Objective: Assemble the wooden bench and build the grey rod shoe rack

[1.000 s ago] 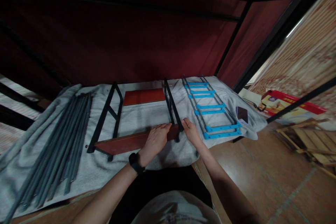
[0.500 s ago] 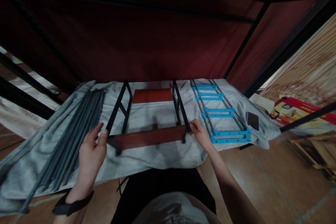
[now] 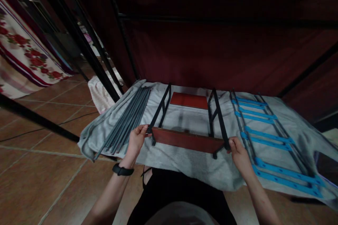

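A black metal frame (image 3: pixel 218 117) with angled side pieces stands in front of me. A reddish-brown board (image 3: pixel 185 141) spans its near side, and a second red-brown board (image 3: pixel 189 101) lies at the far side. My left hand (image 3: pixel 137 140) pinches the near left corner of this frame. At the near right corner, the fingers of my right hand (image 3: pixel 237 153) close around the other side piece. Part of each grip is hidden by the fingers.
Several grey tubes (image 3: pixel 128 119) lie bundled on the left of the grey cloth (image 3: pixel 195 168). On the right lies a rack of blue plastic bars (image 3: pixel 269 135) and grey rods. Black posts (image 3: pixel 79 38) rise at the left, before a dark red panel (image 3: pixel 206 52).
My left hand, open beside the frame before, has closed on its near left corner. My right hand keeps its grip. The view has swung left, bringing a flowered cloth into sight.
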`<move>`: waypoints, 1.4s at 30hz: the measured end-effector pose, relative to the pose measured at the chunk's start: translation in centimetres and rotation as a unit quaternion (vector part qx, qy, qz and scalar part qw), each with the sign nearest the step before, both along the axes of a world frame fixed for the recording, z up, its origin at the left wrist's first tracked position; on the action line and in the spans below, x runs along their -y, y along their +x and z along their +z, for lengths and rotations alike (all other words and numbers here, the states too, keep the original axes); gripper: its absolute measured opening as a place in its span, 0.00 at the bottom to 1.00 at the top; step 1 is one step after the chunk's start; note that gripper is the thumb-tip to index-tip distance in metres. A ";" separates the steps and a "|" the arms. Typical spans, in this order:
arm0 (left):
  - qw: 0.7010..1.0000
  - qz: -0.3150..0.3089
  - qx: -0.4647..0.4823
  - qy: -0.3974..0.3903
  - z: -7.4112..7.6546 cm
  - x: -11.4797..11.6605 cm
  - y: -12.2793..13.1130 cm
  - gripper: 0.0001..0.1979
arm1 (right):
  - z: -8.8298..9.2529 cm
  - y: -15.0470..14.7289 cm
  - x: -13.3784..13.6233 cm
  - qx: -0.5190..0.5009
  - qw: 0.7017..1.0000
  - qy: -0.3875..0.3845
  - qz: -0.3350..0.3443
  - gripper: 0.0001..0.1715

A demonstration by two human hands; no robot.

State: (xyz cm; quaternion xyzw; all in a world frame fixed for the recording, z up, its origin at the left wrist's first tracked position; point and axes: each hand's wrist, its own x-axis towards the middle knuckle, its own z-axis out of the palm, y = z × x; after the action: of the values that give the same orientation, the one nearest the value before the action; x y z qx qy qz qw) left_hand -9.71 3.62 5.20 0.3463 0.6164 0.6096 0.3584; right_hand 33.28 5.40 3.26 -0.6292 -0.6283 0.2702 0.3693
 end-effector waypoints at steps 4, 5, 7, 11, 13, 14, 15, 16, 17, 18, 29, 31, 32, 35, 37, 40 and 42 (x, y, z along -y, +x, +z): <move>0.999 0.017 -0.037 0.015 -1.3 -0.2 -0.1 0.29 | 0.0 0.0 0.1 0.005 1.000 -0.007 -0.007 0.19; 0.997 0.025 -0.064 0.019 -1.6 -0.2 -0.1 0.29 | 0.0 0.0 0.1 0.005 1.000 -0.008 -0.009 0.19; 0.990 0.037 -0.134 0.028 -2.2 -0.1 -0.1 0.27 | -0.2 0.1 0.1 0.005 1.000 -0.010 -0.016 0.19; 0.963 0.035 -0.262 0.048 -2.7 0.4 -0.3 0.21 | -0.4 0.2 0.1 0.006 1.000 -0.007 -0.023 0.20; 0.956 0.029 -0.287 0.052 -2.7 0.6 -0.4 0.21 | -0.5 0.2 0.0 0.005 1.000 -0.008 -0.019 0.20; 0.954 0.029 -0.294 0.053 -2.7 0.7 -0.4 0.20 | -0.6 0.2 0.0 0.004 1.000 -0.009 -0.017 0.20; 0.952 0.032 -0.301 0.054 -2.7 0.7 -0.3 0.20 | -0.6 0.2 0.0 0.002 1.000 -0.010 -0.017 0.20; 0.950 0.037 -0.307 0.054 -2.8 0.8 -0.2 0.20 | -0.6 0.1 -0.1 -0.002 1.000 -0.012 -0.016 0.21; 0.948 0.041 -0.310 0.053 -2.8 0.8 -0.1 0.20 | -0.7 0.0 0.0 -0.007 1.000 -0.015 -0.017 0.21; 0.948 0.045 -0.311 0.052 -2.9 0.8 0.0 0.19 | -0.7 0.0 0.0 -0.012 1.000 -0.017 -0.021 0.21; 0.997 -0.041 -0.066 -0.019 0.2 -3.4 -4.8 0.29 | 0.0 2.2 -2.9 -0.112 0.993 -0.015 -0.035 0.22; 0.996 -0.053 -0.067 -0.019 1.0 -7.2 -6.0 0.29 | 0.5 2.7 -5.2 -0.129 0.991 0.007 -0.046 0.21; 0.996 -0.062 -0.067 -0.016 1.2 -9.3 -6.3 0.30 | 0.7 2.7 -6.4 -0.135 0.990 0.013 -0.047 0.21; 0.995 -0.064 -0.069 -0.013 1.0 -15.9 -6.3 0.30 | 1.4 2.3 -9.5 -0.140 0.989 0.025 -0.031 0.21; 0.994 -0.074 -0.077 -0.013 0.2 -19.4 -5.7 0.28 | 1.8 1.9 -11.1 -0.116 0.993 0.034 -0.011 0.20; 0.992 -0.099 -0.071 -0.018 -1.2 -22.9 -4.6 0.24 | 3.1 1.5 -13.4 -0.061 0.996 0.058 0.007 0.19; 0.991 -0.115 -0.061 -0.021 -2.2 -24.3 -4.0 0.20 | 4.4 1.0 -15.4 -0.035 0.996 0.078 0.016 0.18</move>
State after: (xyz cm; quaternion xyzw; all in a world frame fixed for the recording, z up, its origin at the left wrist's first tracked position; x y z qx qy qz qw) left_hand -13.70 27.88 2.99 0.4443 0.6059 0.5288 0.3949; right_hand 34.28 20.84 7.66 -0.5783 -0.6439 0.2481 0.4351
